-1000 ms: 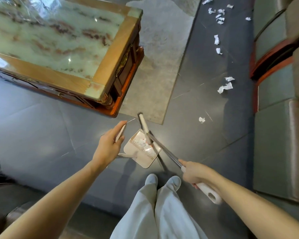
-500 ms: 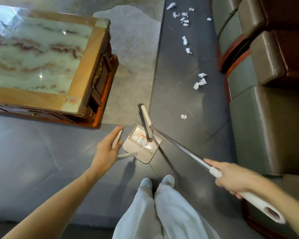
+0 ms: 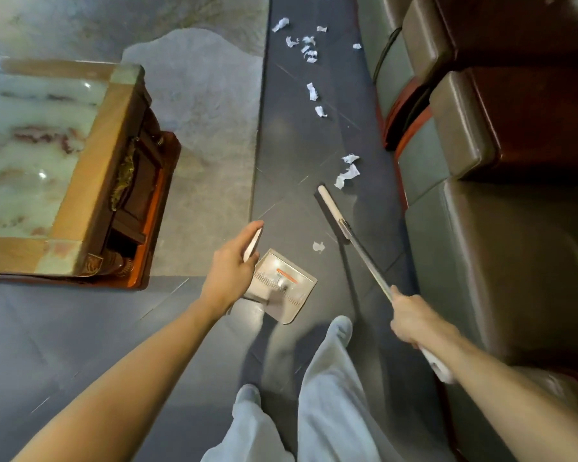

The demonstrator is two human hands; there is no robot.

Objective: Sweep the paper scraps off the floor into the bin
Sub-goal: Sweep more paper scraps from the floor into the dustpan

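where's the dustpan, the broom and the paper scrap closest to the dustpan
dustpan [image 3: 291, 295]: head view, flat floor of its tray
broom [image 3: 331, 208]: head view, middle of its white head bar
closest paper scrap [image 3: 318, 246]: head view, centre of the scrap

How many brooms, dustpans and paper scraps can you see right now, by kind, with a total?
Broom: 1, gripped by the right hand
Dustpan: 1, its handle held by the left hand
Near paper scraps: 5
Far paper scraps: at least 6, small and bunched
Total: at least 13
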